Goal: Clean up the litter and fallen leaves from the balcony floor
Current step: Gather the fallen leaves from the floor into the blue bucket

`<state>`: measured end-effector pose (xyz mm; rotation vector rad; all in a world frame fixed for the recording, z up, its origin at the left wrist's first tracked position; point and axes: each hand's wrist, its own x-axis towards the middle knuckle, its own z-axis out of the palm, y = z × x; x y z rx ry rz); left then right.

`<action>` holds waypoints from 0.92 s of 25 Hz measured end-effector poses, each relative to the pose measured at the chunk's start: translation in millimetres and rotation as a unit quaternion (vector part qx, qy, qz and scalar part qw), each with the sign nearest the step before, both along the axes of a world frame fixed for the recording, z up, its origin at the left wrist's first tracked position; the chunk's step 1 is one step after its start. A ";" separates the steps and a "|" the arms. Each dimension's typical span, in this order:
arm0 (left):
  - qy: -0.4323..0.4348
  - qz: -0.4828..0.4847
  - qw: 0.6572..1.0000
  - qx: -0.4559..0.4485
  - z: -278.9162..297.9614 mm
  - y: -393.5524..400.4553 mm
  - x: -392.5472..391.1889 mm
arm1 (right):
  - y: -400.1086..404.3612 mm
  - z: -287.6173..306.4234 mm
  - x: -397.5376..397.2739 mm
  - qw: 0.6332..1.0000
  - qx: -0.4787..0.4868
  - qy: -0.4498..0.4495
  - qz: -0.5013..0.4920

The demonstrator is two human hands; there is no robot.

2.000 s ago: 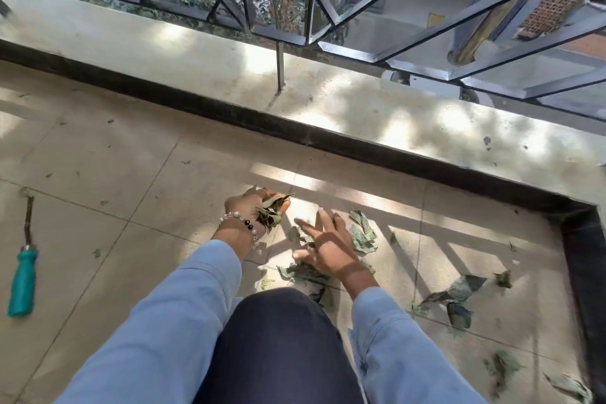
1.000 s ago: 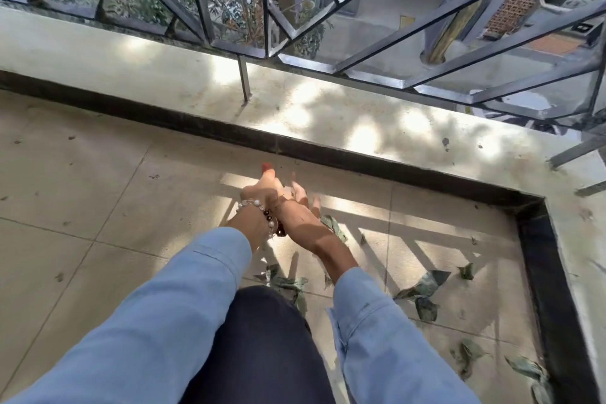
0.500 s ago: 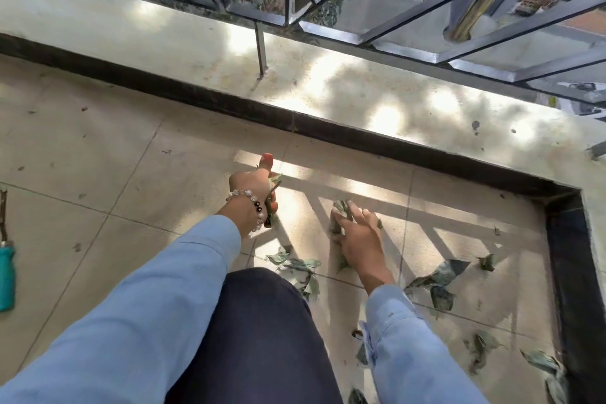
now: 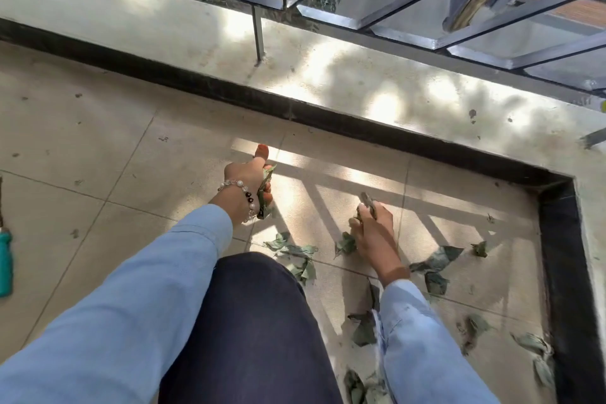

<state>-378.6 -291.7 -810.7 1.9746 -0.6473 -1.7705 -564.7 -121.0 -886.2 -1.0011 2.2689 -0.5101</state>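
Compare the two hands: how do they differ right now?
The left hand is lifted, thumb up, gripping a bunch of leaves; the right hand is down at the floor, pinching leaves there. The left wrist wears a bead bracelet; the right is bare. Both have blue sleeves and hold leaves.

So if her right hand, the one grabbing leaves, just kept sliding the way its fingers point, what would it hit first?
Probably bare beige tiled floor, then the black raised strip along the concrete ledge. The right hand points that way; depth is uncertain.

leaves (image 4: 290, 249) grey-green | sleeve (image 4: 137, 302) light blue | floor tiles (image 4: 82, 128) beige | tool handle (image 4: 6, 264) teal
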 end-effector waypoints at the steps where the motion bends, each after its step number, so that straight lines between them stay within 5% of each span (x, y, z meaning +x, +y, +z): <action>1: 0.014 -0.006 1.000 0.008 -2.3 0.6 4.0 | 7.6 -4.0 2.6 0.992 0.053 0.047 0.102; 3: 0.030 -0.013 0.999 0.022 -9.3 4.6 11.5 | 21.4 -12.8 13.1 0.961 0.092 0.118 0.233; 8: 0.022 -0.035 0.998 0.037 -21.6 17.4 25.3 | 42.3 -20.3 33.3 0.965 -0.044 0.158 0.204; 13: 0.023 -0.027 0.999 0.025 -7.0 21.7 31.9 | 20.7 16.5 56.4 0.986 -0.123 -0.104 0.037; 16: 0.017 -0.024 0.999 0.025 -7.2 21.7 38.3 | 28.7 11.8 90.8 0.958 -0.014 0.021 0.287; 18: 0.015 -0.025 0.999 0.022 -7.0 21.5 40.0 | 41.0 -6.9 102.2 0.930 0.044 0.092 0.354; 21: 0.023 -0.020 0.999 0.013 -5.4 22.7 38.7 | 44.3 -29.5 106.4 0.945 -0.069 0.101 0.304; 23: 0.033 -0.024 0.999 0.017 -5.7 24.0 38.6 | 31.5 -31.5 108.6 0.976 -0.091 -0.031 0.195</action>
